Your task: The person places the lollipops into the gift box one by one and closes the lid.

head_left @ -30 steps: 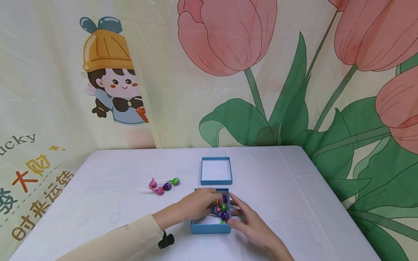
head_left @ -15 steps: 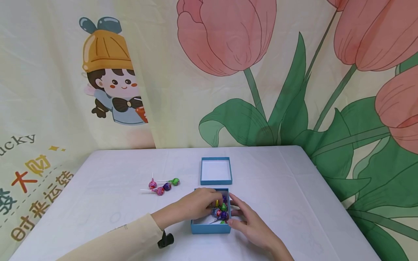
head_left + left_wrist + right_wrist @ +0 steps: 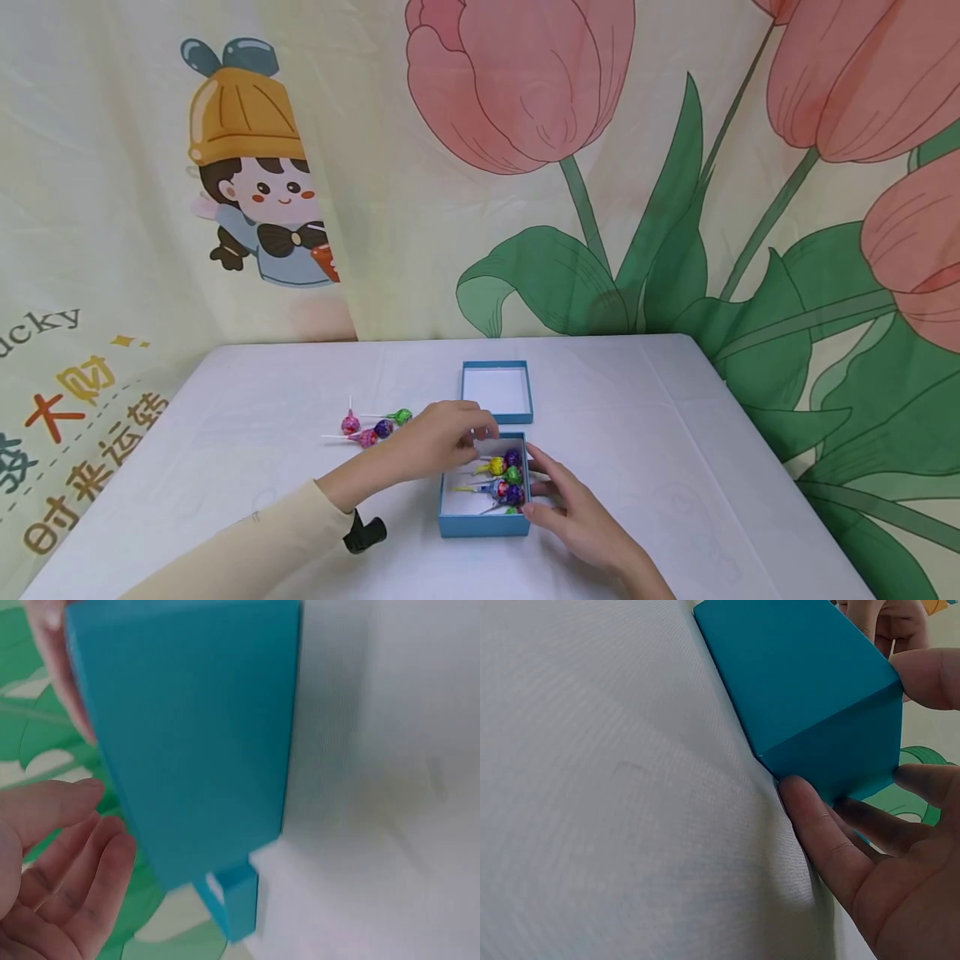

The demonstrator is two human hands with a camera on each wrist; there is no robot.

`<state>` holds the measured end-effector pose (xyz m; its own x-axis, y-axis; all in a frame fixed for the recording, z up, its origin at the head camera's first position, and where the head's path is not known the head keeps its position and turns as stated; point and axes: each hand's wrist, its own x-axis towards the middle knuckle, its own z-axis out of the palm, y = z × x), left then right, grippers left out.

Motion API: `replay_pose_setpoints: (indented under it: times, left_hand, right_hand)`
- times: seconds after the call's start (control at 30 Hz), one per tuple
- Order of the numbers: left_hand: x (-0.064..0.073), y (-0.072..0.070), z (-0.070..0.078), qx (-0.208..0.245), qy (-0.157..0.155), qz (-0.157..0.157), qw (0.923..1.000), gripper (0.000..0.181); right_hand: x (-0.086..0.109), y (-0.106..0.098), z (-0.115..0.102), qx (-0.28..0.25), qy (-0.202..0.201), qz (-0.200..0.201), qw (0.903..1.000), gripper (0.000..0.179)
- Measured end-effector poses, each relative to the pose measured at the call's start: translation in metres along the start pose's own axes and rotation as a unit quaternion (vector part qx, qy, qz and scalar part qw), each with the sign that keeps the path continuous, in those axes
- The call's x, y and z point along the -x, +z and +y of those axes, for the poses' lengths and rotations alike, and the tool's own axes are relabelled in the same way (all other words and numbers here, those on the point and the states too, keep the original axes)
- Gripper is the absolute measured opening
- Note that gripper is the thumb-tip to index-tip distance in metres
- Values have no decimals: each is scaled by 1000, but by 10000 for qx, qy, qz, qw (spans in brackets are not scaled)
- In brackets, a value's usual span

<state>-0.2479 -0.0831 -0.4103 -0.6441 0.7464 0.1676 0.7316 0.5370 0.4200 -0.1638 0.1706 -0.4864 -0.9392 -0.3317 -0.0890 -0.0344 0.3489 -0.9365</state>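
Observation:
A blue box (image 3: 483, 525) with a white inside stands on the white-covered table; its wall fills much of the left wrist view. Several wrapped lollipops lie in it, among them a yellow lollipop (image 3: 495, 467) and a green lollipop (image 3: 512, 476), heads to the right. Over the box's far left corner hovers my left hand (image 3: 442, 437). Its fingers are loosely bent with nothing between them, as the left hand (image 3: 75, 870) in the left wrist view shows. My right hand (image 3: 573, 508) rests extended fingertips and thumb against the box's right wall, also seen in the right wrist view.
Behind the box lies a matching blue lid (image 3: 495, 418), white inside facing up. To the left, two pink lollipops, a purple lollipop (image 3: 384, 428) and another green lollipop (image 3: 403, 417) lie on the table (image 3: 622, 400). A printed cloth (image 3: 390, 208) hangs behind.
My left hand has lifted out of the box and moved up and left, uncovering the yellow lollipop and several sticks. The right hand and the box stay where they were.

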Motion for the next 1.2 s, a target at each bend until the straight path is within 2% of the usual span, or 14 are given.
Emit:
replay_pose_setpoints:
  times: [0.27, 0.5, 0.63, 0.8, 1.03, 1.2]
  left_hand:
    - [10, -35, -19, -114, -330, 302, 9989, 29]
    - [17, -58, -44, -182, -976, 488, 9939, 34]
    - [21, -61, -66, -150, -1210, 499, 9913, 34]
    - [29, -60, -89, -133, -1339, 496, 9897, 34]
    - [37, -57, -108, -51, -1601, 387, 9863, 36]
    - [39, -55, -115, -40, -1631, 214, 9864, 35]
  right_hand:
    - [0, 1, 0, 26, 37, 47, 10000, 80]
    - [0, 0, 1, 28, 4, 65, 10000, 80]
    - [0, 1, 1, -2, 19, 46, 10000, 80]
    - [0, 1, 2, -28, 11, 21, 10000, 80]
    - [-1, 1, 2, -6, 5, 36, 10000, 80]
    - [-1, 2, 2, 17, 19, 67, 10000, 80]
